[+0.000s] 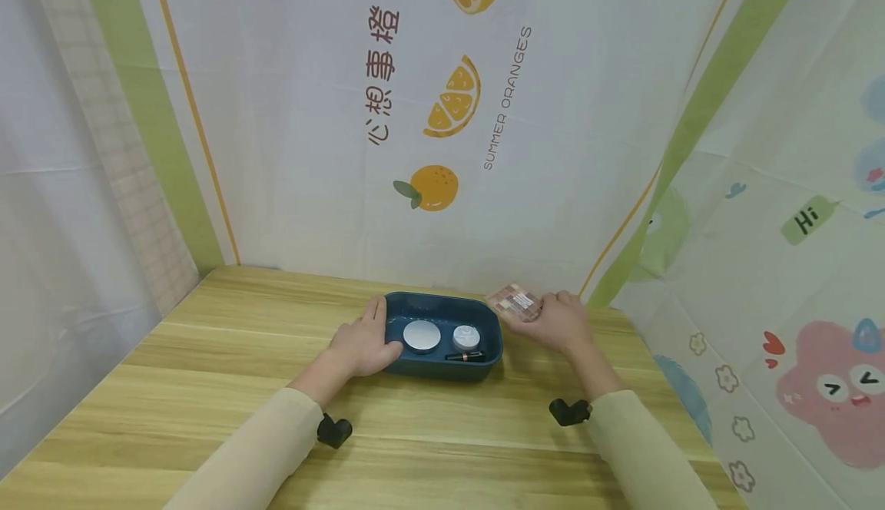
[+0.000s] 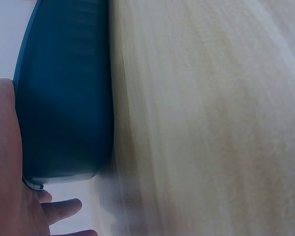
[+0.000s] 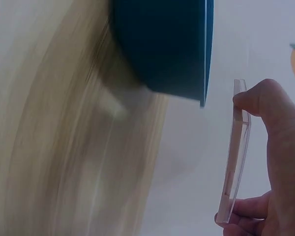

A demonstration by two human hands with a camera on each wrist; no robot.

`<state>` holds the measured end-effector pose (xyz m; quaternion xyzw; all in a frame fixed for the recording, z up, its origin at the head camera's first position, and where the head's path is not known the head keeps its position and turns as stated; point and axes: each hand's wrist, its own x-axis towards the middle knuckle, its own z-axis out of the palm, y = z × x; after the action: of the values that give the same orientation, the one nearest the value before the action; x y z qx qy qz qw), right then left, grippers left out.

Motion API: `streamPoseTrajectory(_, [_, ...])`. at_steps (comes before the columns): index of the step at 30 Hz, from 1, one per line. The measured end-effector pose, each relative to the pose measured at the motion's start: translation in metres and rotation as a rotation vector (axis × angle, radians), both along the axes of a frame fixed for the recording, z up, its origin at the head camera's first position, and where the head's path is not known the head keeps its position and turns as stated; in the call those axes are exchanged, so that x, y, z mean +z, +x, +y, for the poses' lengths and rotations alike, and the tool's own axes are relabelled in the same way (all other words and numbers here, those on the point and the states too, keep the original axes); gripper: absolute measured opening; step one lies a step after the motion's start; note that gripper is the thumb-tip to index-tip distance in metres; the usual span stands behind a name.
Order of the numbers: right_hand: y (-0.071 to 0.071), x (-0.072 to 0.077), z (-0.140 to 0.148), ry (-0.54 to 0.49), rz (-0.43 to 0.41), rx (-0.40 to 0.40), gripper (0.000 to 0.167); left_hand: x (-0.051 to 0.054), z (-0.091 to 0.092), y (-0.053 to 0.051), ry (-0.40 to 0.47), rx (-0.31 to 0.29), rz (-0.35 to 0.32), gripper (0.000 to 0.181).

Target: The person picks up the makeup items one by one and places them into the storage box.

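Observation:
A dark blue oblong bin [image 1: 442, 372] stands at the back of the table. At its left end, my left hand [image 1: 362, 343] holds the rim, thumb over the edge and fingers outside; the left wrist view shows those fingers [image 2: 61, 210] pointing downward. Inside lie a round white disc [image 1: 422, 336], a smaller round white compact-like item [image 1: 466, 337] and a short black tube [image 1: 465, 356]. Beyond the bin's right end my right hand [image 1: 560, 324] grips a flat eyeshadow palette [image 1: 515, 303] with brown and pink squares. In the right wrist view the palette [image 3: 233, 162] is edge-on between thumb and fingers.
The wood-grain table [image 1: 228, 387] bears the bin. A white cloth [image 1: 311, 149] printed with oranges hangs right behind the table, and another printed cloth [image 1: 747, 295] hangs along the right side. A black wrist mount [image 1: 569, 412] sits by each cuff.

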<state>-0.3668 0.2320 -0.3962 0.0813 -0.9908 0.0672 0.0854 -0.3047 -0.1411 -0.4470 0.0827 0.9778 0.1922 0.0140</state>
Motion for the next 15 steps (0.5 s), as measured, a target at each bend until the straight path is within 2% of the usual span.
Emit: streamPoseTrajectory(15, [0.015, 0.005, -0.038, -0.015, -0.007, 0.092, 0.089, -0.001, -0.001, -0.001, -0.005, 0.0, 0.005, 0.1])
